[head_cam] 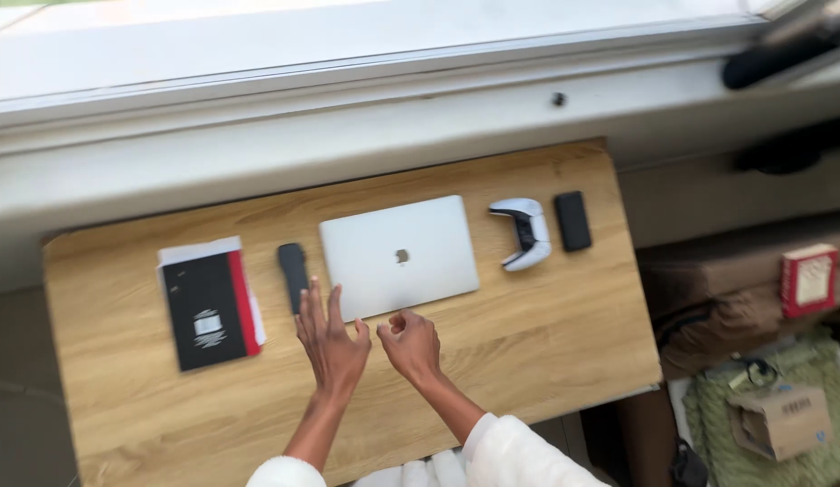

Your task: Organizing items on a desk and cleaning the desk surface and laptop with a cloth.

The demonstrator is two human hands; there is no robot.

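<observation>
On the wooden bench [528, 361], a closed silver laptop [399, 256] lies flat at the middle. At its near edge, the left hand [330, 343] rests with fingers spread, empty, beside a dark remote [294, 275]; the right hand [409, 347] is loosely curled, holding nothing. A white game controller [524, 234] lies to the right.

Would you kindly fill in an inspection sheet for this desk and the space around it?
Surface: wooden desk under a white window sill.
Things in hand: closed silver laptop; its near edge lies at the fingertips of both hands.
Clutter: black notebook with red spine on white papers, dark remote, white game controller, black rectangular device.
Hands: left hand flat with fingers spread; right hand loosely curled; both empty.
Cables: nothing seen.
Surroundings: red and white box, cardboard box on green textile, right of the desk.
</observation>
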